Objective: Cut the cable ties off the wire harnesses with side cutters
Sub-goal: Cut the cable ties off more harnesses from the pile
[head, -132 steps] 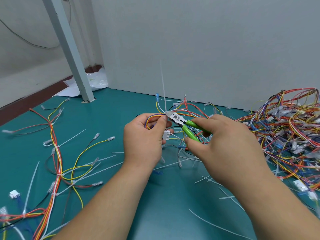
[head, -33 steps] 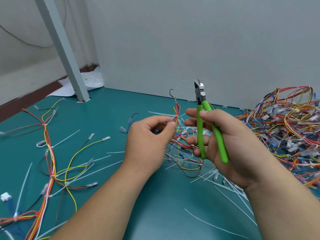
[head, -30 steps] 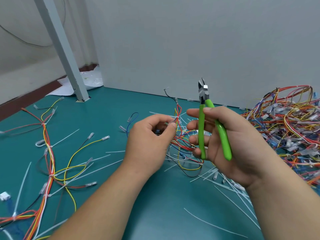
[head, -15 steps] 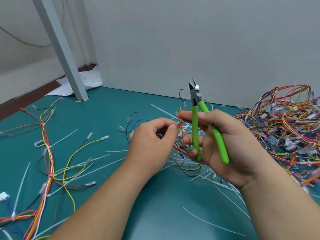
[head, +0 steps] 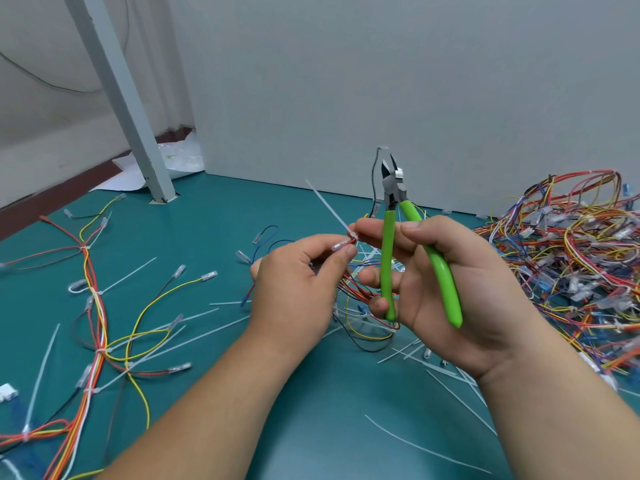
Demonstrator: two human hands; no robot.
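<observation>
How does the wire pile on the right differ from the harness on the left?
The wire pile is a heaped tangle; the harness lies stretched flat. The pile holds many blue wires; the harness is mostly red, orange and yellow. Both rest on the teal table.

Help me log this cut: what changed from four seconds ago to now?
The right hand swung the side cutters off the wire harness, from pointing left at the wires to tip-up; it now meets the left hand at a cable tie. The left hand still pinches the wire harness; the harness pile at right stayed.
</observation>
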